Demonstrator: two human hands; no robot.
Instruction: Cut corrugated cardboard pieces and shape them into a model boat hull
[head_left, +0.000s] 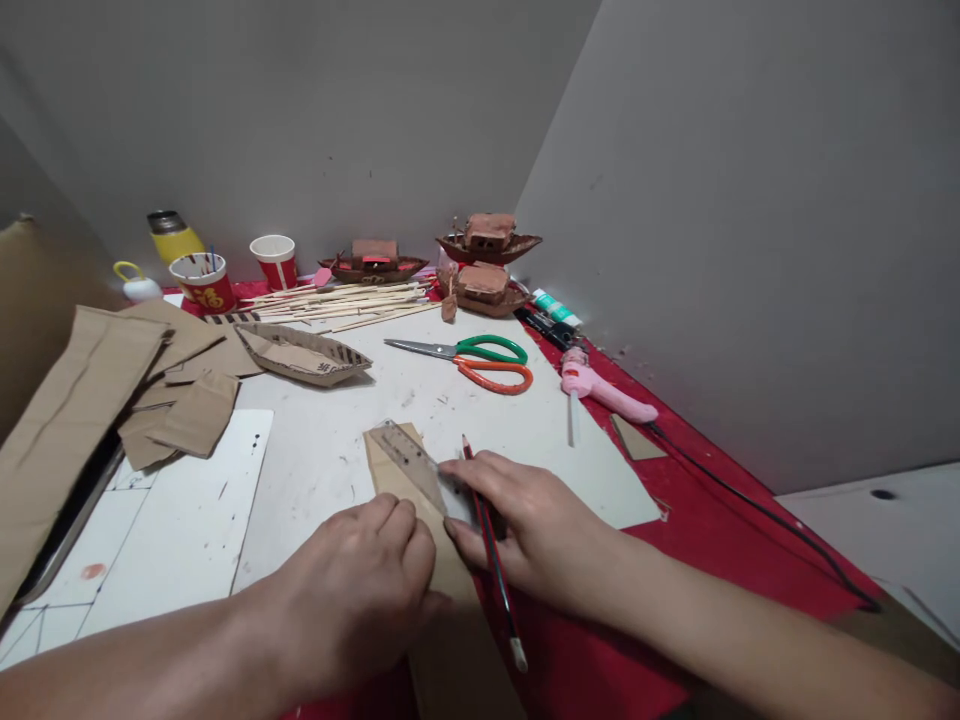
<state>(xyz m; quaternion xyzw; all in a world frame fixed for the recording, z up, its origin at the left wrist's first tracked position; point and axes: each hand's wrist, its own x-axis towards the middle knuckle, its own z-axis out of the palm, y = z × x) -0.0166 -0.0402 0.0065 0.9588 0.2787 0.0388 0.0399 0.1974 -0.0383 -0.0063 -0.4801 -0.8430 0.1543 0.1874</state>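
A long strip of brown cardboard (pixel 442 610) runs from the near edge towards the middle of the white board. On its far end lies a clear ruler (pixel 409 458), slanted across the strip. My left hand (pixel 367 580) is closed at the cardboard's left side, its fingers curled over it; the fingertips are hidden. The ruler's near end is pinched between the thumb and fingers of my right hand (pixel 525 520). A dark red and black pencil (pixel 491 555) also rests in my right hand, its tip pointing away and its white end towards me.
Green and orange scissors (pixel 472 358) lie beyond the ruler, beside a cardboard boat (pixel 304 355). Brown model boats (pixel 375 262), thin sticks (pixel 352 300) and paper cups (pixel 274 262) stand behind. Cardboard pieces (pixel 191 410) are at left, a pink glue gun (pixel 607 390) with a cord at right.
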